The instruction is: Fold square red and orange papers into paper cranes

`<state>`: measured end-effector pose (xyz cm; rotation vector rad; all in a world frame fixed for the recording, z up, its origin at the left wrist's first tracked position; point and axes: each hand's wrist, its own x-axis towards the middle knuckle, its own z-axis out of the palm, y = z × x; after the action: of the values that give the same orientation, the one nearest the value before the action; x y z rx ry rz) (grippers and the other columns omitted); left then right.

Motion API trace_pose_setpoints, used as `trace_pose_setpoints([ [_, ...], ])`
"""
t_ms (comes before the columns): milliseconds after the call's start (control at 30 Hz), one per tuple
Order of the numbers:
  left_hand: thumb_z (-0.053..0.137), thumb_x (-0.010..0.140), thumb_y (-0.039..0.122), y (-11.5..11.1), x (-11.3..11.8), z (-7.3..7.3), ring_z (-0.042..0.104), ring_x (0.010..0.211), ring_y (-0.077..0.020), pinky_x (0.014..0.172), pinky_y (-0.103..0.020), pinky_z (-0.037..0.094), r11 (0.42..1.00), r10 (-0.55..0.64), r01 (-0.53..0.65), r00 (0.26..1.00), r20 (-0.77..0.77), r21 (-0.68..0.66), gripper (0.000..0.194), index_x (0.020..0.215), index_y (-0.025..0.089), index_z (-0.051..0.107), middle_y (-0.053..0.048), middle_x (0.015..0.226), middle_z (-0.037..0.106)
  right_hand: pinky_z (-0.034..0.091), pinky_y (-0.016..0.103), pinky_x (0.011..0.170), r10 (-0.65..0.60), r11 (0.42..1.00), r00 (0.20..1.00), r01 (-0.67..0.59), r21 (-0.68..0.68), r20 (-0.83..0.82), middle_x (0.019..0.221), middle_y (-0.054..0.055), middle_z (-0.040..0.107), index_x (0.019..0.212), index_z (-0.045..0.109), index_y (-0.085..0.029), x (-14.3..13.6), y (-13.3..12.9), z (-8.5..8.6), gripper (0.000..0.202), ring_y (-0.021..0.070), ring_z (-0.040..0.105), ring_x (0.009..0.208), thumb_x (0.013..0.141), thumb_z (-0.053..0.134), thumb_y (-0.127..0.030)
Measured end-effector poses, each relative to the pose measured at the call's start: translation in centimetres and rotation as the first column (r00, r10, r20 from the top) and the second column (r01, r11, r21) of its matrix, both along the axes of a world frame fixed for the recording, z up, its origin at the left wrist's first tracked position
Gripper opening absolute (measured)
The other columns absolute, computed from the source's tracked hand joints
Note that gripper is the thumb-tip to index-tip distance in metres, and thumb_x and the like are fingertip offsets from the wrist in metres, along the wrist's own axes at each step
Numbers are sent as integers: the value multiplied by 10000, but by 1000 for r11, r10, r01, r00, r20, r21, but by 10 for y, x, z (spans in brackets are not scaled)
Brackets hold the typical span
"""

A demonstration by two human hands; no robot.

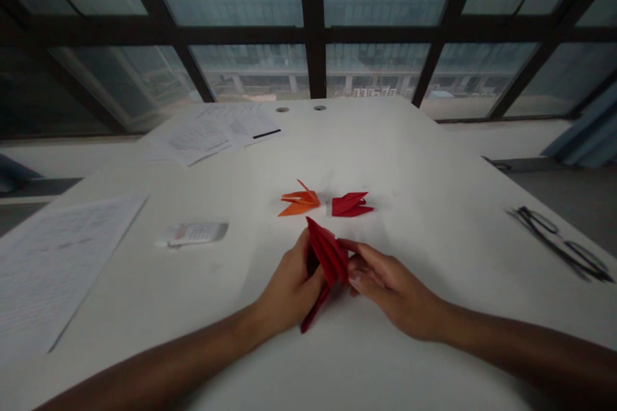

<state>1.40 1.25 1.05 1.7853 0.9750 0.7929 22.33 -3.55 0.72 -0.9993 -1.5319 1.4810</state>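
Between my hands is a sheet of red folded paper (pixel 330 255), pleated along its upper part, with one corner pointing down towards me. My left hand (pixel 293 282) grips its left side, the thumb lying on the front. At the right edge, my right hand (pixel 385 282) pinches the paper between thumb and fingers. Just beyond lie two folded paper pieces end to end: an orange origami piece (pixel 301 200) on the left and a red origami piece (pixel 351 204) on the right. Something small and white sits between them.
A white tube with a label (pixel 195 233) lies to the left, near a printed sheet (pixel 62 257). More papers (pixel 207 131) and a black strip (pixel 267 133) are at the back left. Black-framed glasses (pixel 559 241) rest at the right edge of the white table (pixel 409 167).
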Motion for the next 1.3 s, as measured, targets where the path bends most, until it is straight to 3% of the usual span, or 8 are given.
trace_pose_setpoints([
  [267,424,1083,419,-2,-4,5,657,982,-187,874,-328,538,995,-92,97,983,157,-28,327,1301,193,513,-65,1085,712,554,379,896,-36,998,999,37,-51,9,1241,105,678,1495,504,-246,-1,0,9,489,206,642,1013,1038,561,-411],
  [467,553,1032,429,-1,-5,8,689,1070,-230,922,-357,546,979,-170,191,955,243,-67,444,1393,185,465,-108,1161,723,548,398,922,-57,994,997,61,-89,45,1332,119,657,1508,493,-241,1,0,14,516,212,638,1038,1030,566,-424],
  [767,528,1042,457,4,-12,0,695,1003,-208,936,-365,543,965,-223,246,952,210,-87,530,1495,203,423,-120,1199,725,549,379,849,-80,991,996,84,-102,34,1088,78,667,1478,511,-226,5,0,11,509,197,624,925,1031,556,-466],
  [1000,477,1053,497,7,-13,-1,684,985,-219,904,-359,533,967,-240,249,961,137,-58,569,1526,192,400,-107,1140,723,546,374,838,-88,992,995,92,-84,45,998,66,678,1195,648,-207,8,-1,10,381,197,637,895,1036,520,-528],
  [1133,455,1057,509,8,-14,0,678,947,-214,868,-352,536,965,-253,258,961,107,-34,578,1528,178,396,-113,1124,722,537,372,831,-91,994,994,94,-51,59,1003,75,696,1273,631,-203,10,-2,8,433,197,630,881,1057,469,-541],
  [1300,543,1019,515,5,-13,4,689,1077,-260,928,-397,553,948,-298,312,941,160,-67,646,1551,199,357,-153,1267,685,534,369,832,-68,997,996,70,-41,52,1048,84,703,1355,597,-203,9,-1,14,489,203,633,915,1038,504,-564],
])
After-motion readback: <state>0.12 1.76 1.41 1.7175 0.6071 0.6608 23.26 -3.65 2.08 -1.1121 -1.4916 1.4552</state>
